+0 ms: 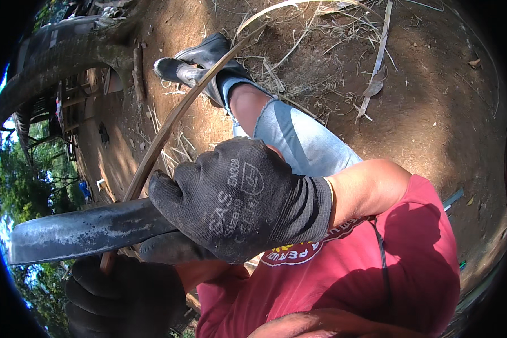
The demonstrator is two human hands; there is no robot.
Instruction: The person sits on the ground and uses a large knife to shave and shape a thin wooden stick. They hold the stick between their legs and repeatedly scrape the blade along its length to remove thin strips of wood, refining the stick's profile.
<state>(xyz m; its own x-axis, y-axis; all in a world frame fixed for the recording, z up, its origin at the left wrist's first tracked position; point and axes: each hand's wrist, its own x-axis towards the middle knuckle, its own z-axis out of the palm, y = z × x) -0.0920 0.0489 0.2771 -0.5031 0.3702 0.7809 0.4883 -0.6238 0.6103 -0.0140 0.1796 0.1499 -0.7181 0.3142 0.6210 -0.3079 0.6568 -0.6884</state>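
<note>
Just left of my lap, here's the grip: my right hand [236, 203], in a black knit glove, is clenched firmly around what must pass for a handle, hidden from sight by the fist, and out of it runs the broad dark blade of a machete [84, 231], scuffed grey along its face and pointing away to the left. Behind that blade goes the long wooden strip [170, 123], slanting up toward the boots [208, 52], and whether steel actually bites wood I can't tell. Down below, my left hand [127, 298], gloved in black too and deep in shadow, has its fingers curled around the strip's lower end. Beyond the hands, legs in frayed pale-blue jeans [298, 141] stretch out over brown dirt, sunlight falling in patches, and thin shavings [343, 39] litter the ground. Over to the right of the boots lies a flat pale slat [382, 48], a dry leaf [376, 87] right against it. Nearer me, a red shirt [343, 279] fills the lower right.
</note>
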